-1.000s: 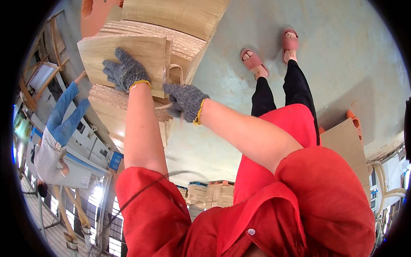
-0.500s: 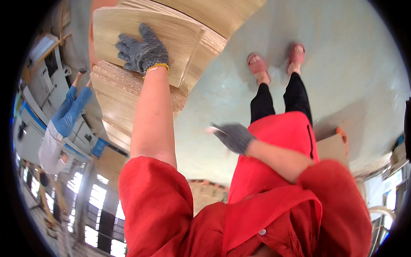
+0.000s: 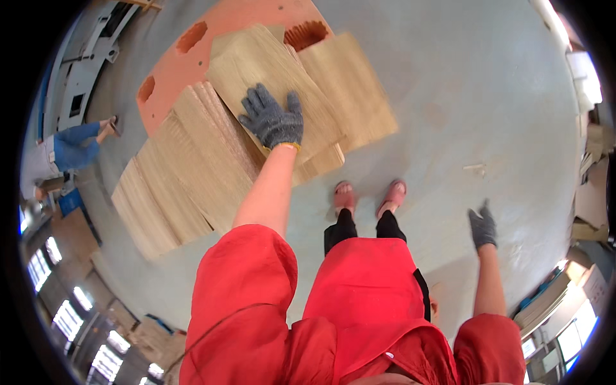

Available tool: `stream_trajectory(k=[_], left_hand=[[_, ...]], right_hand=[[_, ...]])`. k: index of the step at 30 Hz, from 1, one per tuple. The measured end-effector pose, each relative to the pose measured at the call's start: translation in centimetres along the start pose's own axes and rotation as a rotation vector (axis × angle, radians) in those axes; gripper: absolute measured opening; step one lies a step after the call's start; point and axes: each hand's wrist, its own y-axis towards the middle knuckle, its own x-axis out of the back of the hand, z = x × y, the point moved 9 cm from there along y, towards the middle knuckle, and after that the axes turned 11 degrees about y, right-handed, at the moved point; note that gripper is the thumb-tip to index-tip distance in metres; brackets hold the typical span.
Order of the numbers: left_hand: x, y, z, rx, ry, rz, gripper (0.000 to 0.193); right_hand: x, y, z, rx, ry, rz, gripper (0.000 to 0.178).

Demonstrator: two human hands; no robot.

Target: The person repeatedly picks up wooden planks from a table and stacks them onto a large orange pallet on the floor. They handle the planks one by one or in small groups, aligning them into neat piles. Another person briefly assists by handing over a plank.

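Observation:
My left hand (image 3: pixel 274 120), in a grey knit glove with a yellow cuff, lies flat with spread fingers on the top wood-grain board (image 3: pixel 260 61) of a stack. Beside it, more wood-grain boards (image 3: pixel 186 154) lean over in a fanned row, their rough chipboard edges showing. Another board (image 3: pixel 350 86) sticks out on the far right side of the stack. Out to the right, over the floor, my gloved right hand (image 3: pixel 483 228) has its fingers apart and nothing visible in it. Just beyond it is a small pale strip (image 3: pixel 475 169); whether it lies on the floor or is in the air, I cannot tell.
Under the boards is an orange plastic pallet (image 3: pixel 237 22) with oval holes. My pink slippers (image 3: pixel 344 192) stand on the grey floor (image 3: pixel 443 122) near the stack. At the far left is a person in blue trousers (image 3: pixel 77 147) beside white machinery (image 3: pixel 86 67). Boards and panels (image 3: pixel 545 301) line the right edge.
My view has swung, bringing the pallet and more boards into sight. The left hand stays flat on a board. My right hand has moved from before the apron far out to the right, fingers now apart.

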Motion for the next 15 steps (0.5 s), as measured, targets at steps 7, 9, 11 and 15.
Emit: stream_trajectory(k=[7,9,11,15], left_hand=[[-1.0,-4.9,5.1,0.483,-0.364,0.041,0.099],[-1.8,-6.0,5.9,0.583,-0.407,0.157,0.098],[-2.1,-6.6,6.5,0.683,-0.477,0.25,0.093],[0.5,-5.7,5.2,0.809,-0.648,0.227,0.064]], right_hand=[[-21.1,1.1,35.5,0.366,0.418,0.44,0.108],[-24.6,-0.5,40.1,0.284,0.519,0.695,0.111],[-25.0,0.2,40.6,-0.028,0.56,0.685,0.097],[-20.5,2.2,42.7,0.077,0.271,1.133,0.069]])
